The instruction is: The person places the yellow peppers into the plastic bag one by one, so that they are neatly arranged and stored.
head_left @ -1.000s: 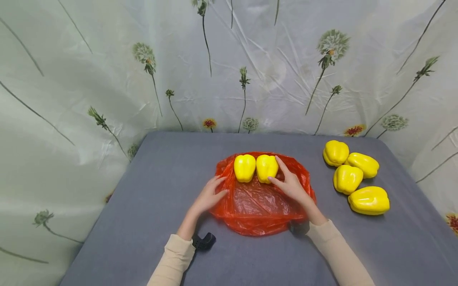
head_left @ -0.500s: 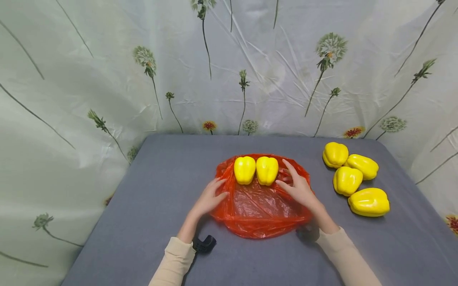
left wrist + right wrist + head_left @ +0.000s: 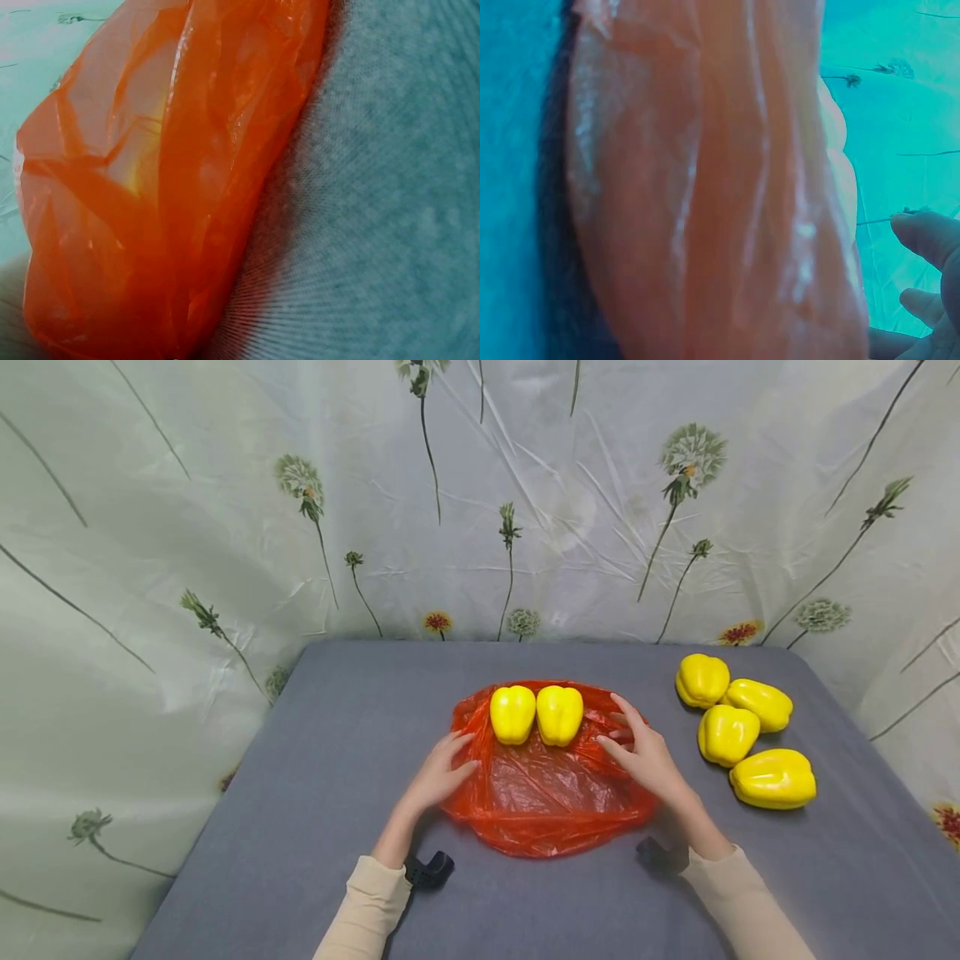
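Note:
A red plastic bag (image 3: 551,785) lies spread on the table, its mouth turned up, with two yellow peppers (image 3: 513,715) (image 3: 559,716) side by side at its far part. The left hand (image 3: 438,772) rests at the bag's left edge, fingers spread and relaxed. Over the bag's right edge is the right hand (image 3: 645,760), fingers apart, holding nothing, a short way right of the nearer pepper. In the left wrist view the bag (image 3: 150,210) covers much of the picture. The right wrist view shows the bag's side (image 3: 705,187) and fingers (image 3: 930,240) of the right hand.
Several yellow peppers (image 3: 773,779) lie in a group on the grey table (image 3: 360,718), right of the bag. A floral curtain (image 3: 585,527) hangs behind the table. Dark wrist devices (image 3: 431,870) show below both hands.
The right hand has let go of the right pepper in the bag and moved right, to the bag's edge. The left hand and both peppers in the bag have stayed in place.

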Motion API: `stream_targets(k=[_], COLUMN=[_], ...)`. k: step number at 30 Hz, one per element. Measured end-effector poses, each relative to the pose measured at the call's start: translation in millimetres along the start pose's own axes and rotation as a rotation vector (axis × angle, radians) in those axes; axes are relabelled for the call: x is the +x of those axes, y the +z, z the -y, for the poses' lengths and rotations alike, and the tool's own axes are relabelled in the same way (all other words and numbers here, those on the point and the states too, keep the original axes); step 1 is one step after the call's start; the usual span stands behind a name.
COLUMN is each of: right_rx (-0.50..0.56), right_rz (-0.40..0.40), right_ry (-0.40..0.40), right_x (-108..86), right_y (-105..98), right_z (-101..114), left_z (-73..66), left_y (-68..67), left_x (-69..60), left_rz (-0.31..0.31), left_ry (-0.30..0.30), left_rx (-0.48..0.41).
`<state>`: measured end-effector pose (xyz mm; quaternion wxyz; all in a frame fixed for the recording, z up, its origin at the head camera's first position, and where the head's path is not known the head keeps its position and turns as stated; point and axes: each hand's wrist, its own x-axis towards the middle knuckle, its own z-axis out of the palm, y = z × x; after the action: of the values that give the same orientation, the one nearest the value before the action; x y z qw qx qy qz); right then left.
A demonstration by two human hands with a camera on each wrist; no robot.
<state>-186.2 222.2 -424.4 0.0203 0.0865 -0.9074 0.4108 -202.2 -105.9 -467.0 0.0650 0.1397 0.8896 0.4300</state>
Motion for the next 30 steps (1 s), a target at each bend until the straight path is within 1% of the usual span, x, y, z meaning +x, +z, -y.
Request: stream_targets(k=[4,9,13,17,25,30], right_rx=[-0.011,-0.030,-0.020,-0.019,-0.027,-0.039], right_rz=[-0.032,-0.100,-0.151,-0.192,-0.343,-0.402], right_ry=[-0.007,-0.032,-0.050,-0.046,-0.006,0.066], right_x=[-4.2,-10.0,-13.5,-16.0,-20.5,-25.7], right_y=[-6,-17,-26,-36,-57,-70], right_z=[-2,-4,-7,-10,-19,-26], left_z=[0.0,-0.5,-0.6,-0.3,-0.1,-0.1], left_y=[-0.2,-0.6,-0.3,0.1,0.3,0.4], left_x=[0.0,-0.5,-0.5,-0.5,0.6,-1.4], left_rz=[-0.001,0.001,0.004,-0.002,-0.006,-0.006], left_ry=[0.004,-0.003,-0.004,0.002,0.013,0.022], left_rx=[-0.003,-0.005,-0.002,0.001,-0.002,0.007])
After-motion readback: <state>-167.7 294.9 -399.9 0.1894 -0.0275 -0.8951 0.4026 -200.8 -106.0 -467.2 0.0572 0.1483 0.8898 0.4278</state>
